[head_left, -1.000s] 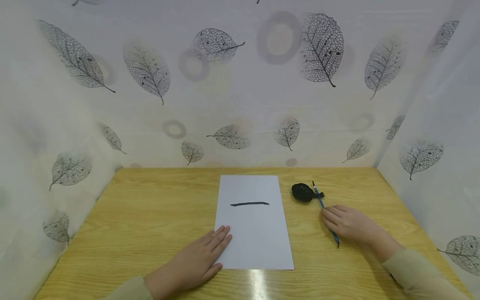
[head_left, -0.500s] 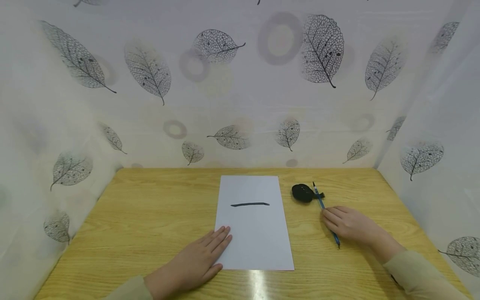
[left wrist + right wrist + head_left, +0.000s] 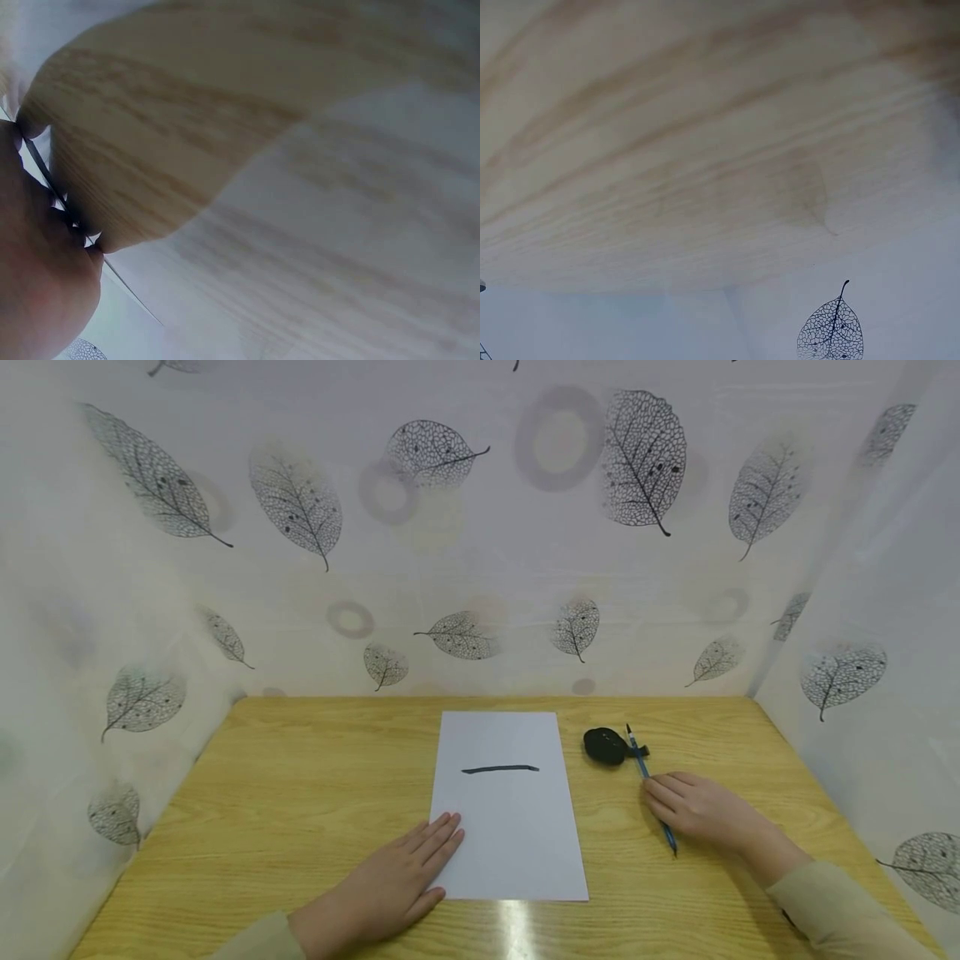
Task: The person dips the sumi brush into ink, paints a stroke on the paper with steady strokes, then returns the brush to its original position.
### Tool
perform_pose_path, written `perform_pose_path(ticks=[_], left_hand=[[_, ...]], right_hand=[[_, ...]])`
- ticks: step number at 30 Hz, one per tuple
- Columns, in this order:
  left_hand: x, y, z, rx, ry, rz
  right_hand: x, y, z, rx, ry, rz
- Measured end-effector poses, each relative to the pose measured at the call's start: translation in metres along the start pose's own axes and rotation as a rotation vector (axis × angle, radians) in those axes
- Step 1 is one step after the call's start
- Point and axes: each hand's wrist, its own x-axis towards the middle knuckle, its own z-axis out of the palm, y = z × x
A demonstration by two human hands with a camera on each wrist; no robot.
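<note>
In the head view a white sheet of paper (image 3: 510, 835) lies on the table with one dark horizontal stroke (image 3: 500, 769) across its upper half. My left hand (image 3: 397, 877) rests flat on the paper's lower left edge, fingers straight; part of this hand (image 3: 49, 277) shows at the left of the left wrist view. To the right of the sheet, my right hand (image 3: 697, 810) holds a blue-handled writing brush (image 3: 640, 762) by its middle. The brush's dark tip points away from me, and its upper part crosses a small black brush rest (image 3: 641, 750). The right wrist view does not show the hand.
A rounded black inkstone (image 3: 603, 746) stands beside the brush rest, right of the paper. The wood-grain table (image 3: 322, 760) is enclosed at the back and sides by a pale leaf-patterned curtain (image 3: 495, 560).
</note>
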Motion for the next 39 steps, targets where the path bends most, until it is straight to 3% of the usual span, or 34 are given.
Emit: perform_pose_path(ticks=[18,22,27,39], left_hand=[[0.0,0.001,0.002,0.027,0.025,0.008],[-0.001,0.0,0.003,0.061,0.053,0.026],[-0.001,0.0,0.004,0.105,0.083,0.043],[-0.001,0.0,0.005,0.111,0.103,0.049]], right_hand=[[-0.003,0.001,0.001,-0.007,0.048,0.004],[-0.003,0.001,-0.001,-0.004,0.056,0.016],[-0.001,0.002,-0.004,0.0,0.067,0.029],[0.009,0.001,-0.01,0.028,0.093,0.063]])
